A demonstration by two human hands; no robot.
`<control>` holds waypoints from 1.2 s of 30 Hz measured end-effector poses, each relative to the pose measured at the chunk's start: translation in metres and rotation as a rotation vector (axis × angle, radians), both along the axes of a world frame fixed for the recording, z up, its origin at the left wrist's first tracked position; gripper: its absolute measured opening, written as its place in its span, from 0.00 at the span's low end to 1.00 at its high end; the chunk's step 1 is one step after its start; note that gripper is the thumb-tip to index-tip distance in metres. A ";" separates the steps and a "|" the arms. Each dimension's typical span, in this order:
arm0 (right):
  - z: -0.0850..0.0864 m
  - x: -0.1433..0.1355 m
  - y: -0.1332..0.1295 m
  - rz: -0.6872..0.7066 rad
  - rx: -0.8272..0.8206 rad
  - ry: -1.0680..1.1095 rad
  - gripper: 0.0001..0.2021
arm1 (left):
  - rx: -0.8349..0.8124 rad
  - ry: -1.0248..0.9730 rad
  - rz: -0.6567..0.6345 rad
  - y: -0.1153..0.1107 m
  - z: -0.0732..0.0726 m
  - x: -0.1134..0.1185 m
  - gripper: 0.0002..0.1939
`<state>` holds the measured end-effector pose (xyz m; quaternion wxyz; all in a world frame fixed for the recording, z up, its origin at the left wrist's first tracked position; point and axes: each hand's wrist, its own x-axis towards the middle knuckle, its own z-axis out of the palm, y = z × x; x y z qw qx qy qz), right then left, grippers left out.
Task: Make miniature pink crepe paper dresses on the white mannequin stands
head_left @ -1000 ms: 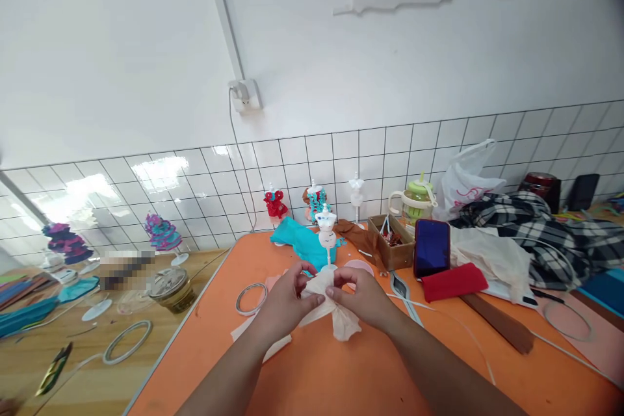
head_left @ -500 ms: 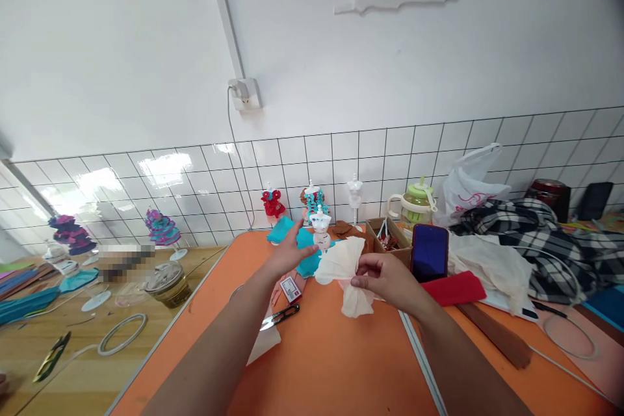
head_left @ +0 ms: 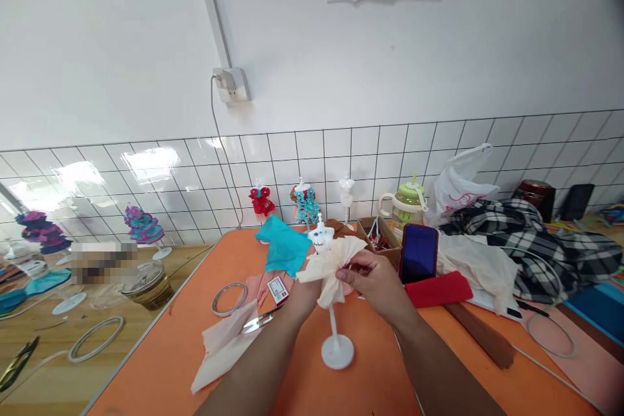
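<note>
A small white dress-form stand (head_left: 337, 352) is in front of me, its bust marked in blue. My left hand (head_left: 303, 296) is around its body, fingers mostly hidden behind cream crepe paper. My right hand (head_left: 374, 281) pinches the gathered middle of that cream crepe paper (head_left: 327, 266), which fans out like a bow against the form's front. Behind stand a form dressed in red (head_left: 262, 201), one with turquoise ruffles (head_left: 307, 205) and a bare white one (head_left: 346, 192). Turquoise paper (head_left: 285, 247) lies behind my left hand.
On the left lie a roll of tape (head_left: 229, 299), thread snips (head_left: 258, 323), a small box (head_left: 277, 290) and pale paper (head_left: 221, 344). A phone (head_left: 418, 253), a cardboard box (head_left: 383, 240), a lidded cup (head_left: 409, 201) and red paper (head_left: 439, 288) are on the right.
My left hand has taken hold of the dress form and brought it nearer. The cream paper in my right hand now sits against its front. The view has shifted slightly right.
</note>
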<state>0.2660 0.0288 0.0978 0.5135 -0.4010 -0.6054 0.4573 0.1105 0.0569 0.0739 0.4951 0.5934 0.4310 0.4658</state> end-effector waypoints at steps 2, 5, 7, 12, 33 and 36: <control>-0.005 -0.005 0.003 -0.004 -0.009 0.056 0.15 | -0.026 -0.079 0.028 -0.009 -0.003 0.001 0.20; -0.011 -0.009 0.006 0.005 -0.030 0.098 0.18 | -0.095 -0.263 -0.095 -0.019 -0.003 -0.001 0.24; -0.013 -0.011 0.006 -0.022 -0.027 0.057 0.18 | -0.123 -0.341 -0.229 -0.024 -0.002 -0.003 0.26; -0.012 -0.014 0.002 -0.109 -0.001 -0.099 0.13 | -0.105 -0.422 -0.375 -0.030 -0.007 -0.012 0.34; -0.022 -0.034 -0.005 -0.080 -0.088 0.037 0.13 | 0.008 -0.369 -0.300 -0.036 -0.020 -0.022 0.32; -0.024 -0.034 -0.004 -0.028 -0.114 0.030 0.14 | -0.016 -0.368 -0.298 -0.035 -0.019 -0.023 0.33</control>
